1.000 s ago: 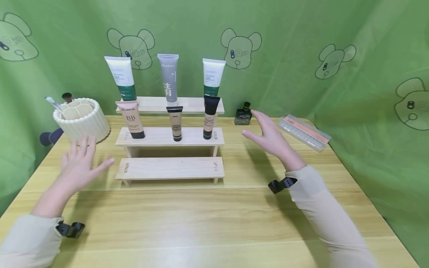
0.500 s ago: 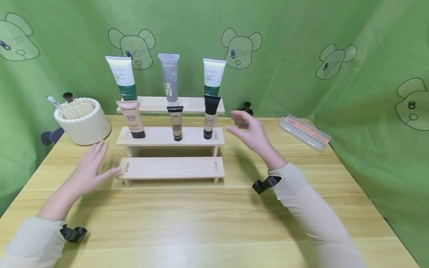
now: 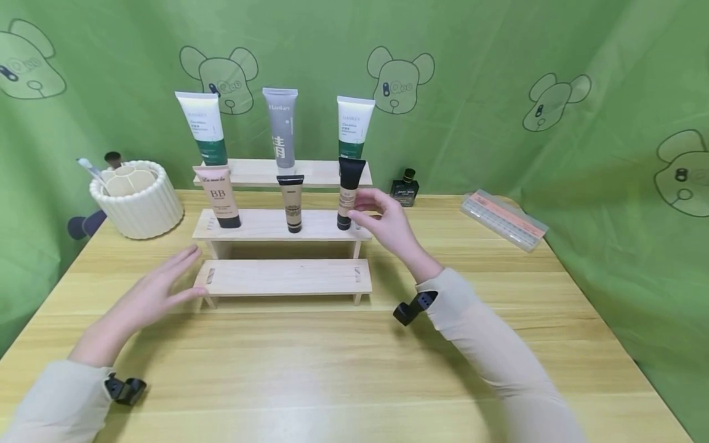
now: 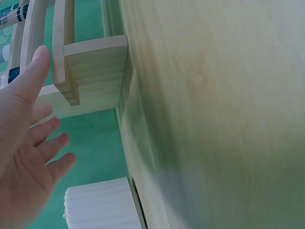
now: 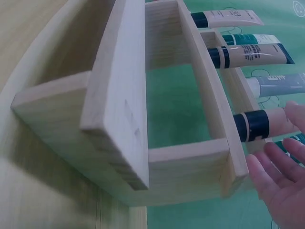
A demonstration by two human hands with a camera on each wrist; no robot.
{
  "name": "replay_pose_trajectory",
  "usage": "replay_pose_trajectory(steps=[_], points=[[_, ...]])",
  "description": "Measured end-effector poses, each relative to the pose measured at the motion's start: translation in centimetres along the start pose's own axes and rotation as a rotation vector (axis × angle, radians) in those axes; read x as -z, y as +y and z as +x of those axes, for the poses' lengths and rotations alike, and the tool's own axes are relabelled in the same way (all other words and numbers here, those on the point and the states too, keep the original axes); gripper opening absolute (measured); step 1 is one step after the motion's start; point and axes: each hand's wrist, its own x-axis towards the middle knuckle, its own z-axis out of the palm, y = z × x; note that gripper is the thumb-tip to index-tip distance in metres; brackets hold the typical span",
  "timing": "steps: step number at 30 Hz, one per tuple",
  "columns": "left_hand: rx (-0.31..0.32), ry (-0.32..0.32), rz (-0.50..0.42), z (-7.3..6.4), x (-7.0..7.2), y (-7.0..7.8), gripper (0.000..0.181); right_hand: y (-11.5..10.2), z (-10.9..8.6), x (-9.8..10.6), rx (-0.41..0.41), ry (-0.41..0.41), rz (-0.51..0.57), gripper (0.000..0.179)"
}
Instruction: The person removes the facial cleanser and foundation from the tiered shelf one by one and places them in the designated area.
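My right hand [image 3: 388,223] is at the right end of the middle shelf, its thumb in front of a black-and-beige cosmetic tube [image 3: 347,198] and its fingers bent around the side. The tube stands upright on its black cap; the right wrist view shows the thumb over the beige tube [image 5: 276,121]. Left of it stand a small tan tube [image 3: 292,206] and a pink BB cream tube [image 3: 219,195]. My left hand [image 3: 149,289], fingers extended, is beside the left end of the wooden tiered stand [image 3: 288,278]; whether its thumb touches the wood, I cannot tell.
Two white-and-green tubes [image 3: 354,123] and a grey tube [image 3: 282,132] stand on the top shelf. A ribbed white brush holder [image 3: 138,212] is at left. Behind my right hand stand a dark perfume bottle [image 3: 405,189] and, further right, a clear flat case [image 3: 504,220].
My right hand has moved left from in front of the perfume bottle to the black-and-beige cosmetic tube, its fingers bending around it. The left hand has shifted right, toward the stand's lowest shelf.
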Motion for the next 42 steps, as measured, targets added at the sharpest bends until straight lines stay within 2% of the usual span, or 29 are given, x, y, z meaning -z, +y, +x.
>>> replay_pose_trajectory(steps=[5,8,21,27,29,34,36,42], points=[[-0.064,0.024,0.026,0.0,-0.3,0.1,0.063,-0.9,-0.1,-0.5,-0.025,0.019,-0.005,0.031],[-0.079,0.029,0.035,0.1,-0.4,0.1,0.056,-1.2,-0.1,-0.6,-0.033,0.023,-0.012,0.031],[-0.062,0.016,0.023,-0.2,-0.6,0.1,0.052,-1.3,0.1,-0.8,-0.053,0.032,-0.016,0.029],[-0.063,0.015,0.023,-0.3,-0.6,0.1,0.052,0.7,0.6,-0.6,-0.045,0.036,-0.015,0.03],[-0.064,0.018,0.024,-0.2,-0.6,0.0,0.052,0.6,0.5,-0.5,-0.047,0.037,-0.02,0.03],[-0.07,0.029,0.022,-0.2,-0.7,0.0,0.051,-1.8,-0.5,0.3,-0.06,0.053,-0.042,0.03],[-0.067,0.027,0.02,-0.2,-0.7,0.0,0.052,-2.0,-0.8,0.8,-0.058,0.063,-0.054,0.03],[-0.049,0.01,0.015,-0.2,-0.6,0.1,0.052,1.1,-1.0,3.4,-0.044,0.089,-0.044,0.031]])
